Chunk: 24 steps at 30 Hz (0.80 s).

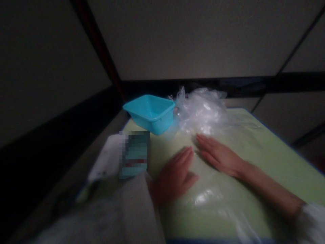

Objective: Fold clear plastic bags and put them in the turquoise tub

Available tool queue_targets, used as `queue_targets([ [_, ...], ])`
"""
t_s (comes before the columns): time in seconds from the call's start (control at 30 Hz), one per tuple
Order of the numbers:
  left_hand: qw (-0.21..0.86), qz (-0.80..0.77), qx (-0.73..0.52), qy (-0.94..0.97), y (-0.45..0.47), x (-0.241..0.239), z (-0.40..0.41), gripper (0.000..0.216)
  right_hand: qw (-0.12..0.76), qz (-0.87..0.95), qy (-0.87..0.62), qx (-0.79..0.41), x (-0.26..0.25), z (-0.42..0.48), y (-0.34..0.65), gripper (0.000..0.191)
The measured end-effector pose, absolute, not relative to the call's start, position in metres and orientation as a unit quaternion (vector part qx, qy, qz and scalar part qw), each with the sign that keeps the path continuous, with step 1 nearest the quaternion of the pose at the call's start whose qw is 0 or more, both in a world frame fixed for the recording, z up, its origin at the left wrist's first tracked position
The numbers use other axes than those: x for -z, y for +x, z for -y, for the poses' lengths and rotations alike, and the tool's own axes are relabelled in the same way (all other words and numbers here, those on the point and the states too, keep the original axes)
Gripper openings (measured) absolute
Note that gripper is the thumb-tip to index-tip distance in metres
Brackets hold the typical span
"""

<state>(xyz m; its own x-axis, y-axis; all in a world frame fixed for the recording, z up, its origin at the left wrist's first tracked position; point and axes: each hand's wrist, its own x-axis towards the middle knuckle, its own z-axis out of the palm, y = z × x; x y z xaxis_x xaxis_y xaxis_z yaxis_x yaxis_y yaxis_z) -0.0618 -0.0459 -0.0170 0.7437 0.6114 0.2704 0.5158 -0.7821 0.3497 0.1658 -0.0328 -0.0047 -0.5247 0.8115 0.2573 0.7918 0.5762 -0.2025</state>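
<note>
atop a green table (286, 169), left hand (174, 178) and right hand (219, 156) flat and empty over clear plastic (204, 110), apparently part-smoothed, its far end left bunched

Head view, forward and down, near the table (271, 152)

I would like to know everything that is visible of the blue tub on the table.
The tub is bright turquoise and looks like plastic. It is rectangular with rounded corners, an open top, a rim and walls that seem to narrow downward. It stands upright near the far left corner of the table. Crumpled clear plastic lies beside its right end; whether they touch is unclear. Neither the left hand nor the right hand touches it.
</note>
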Motion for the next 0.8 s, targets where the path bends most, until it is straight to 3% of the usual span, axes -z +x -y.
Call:
queue_targets([
  [0.3, 0.101, -0.293, -0.114, 0.944, -0.063, 0.02, 0.042, 0.07, 0.112, 0.883, -0.455, -0.015, 0.026, 0.027, 0.164, 0.062],
  [0.8, 0.067, -0.322, -0.081, 0.941, -0.075, 0.024, 0.038, 0.075, 0.097, 0.882, -0.461, 0.017, 0.032, 0.024, 0.17, 0.064],
])
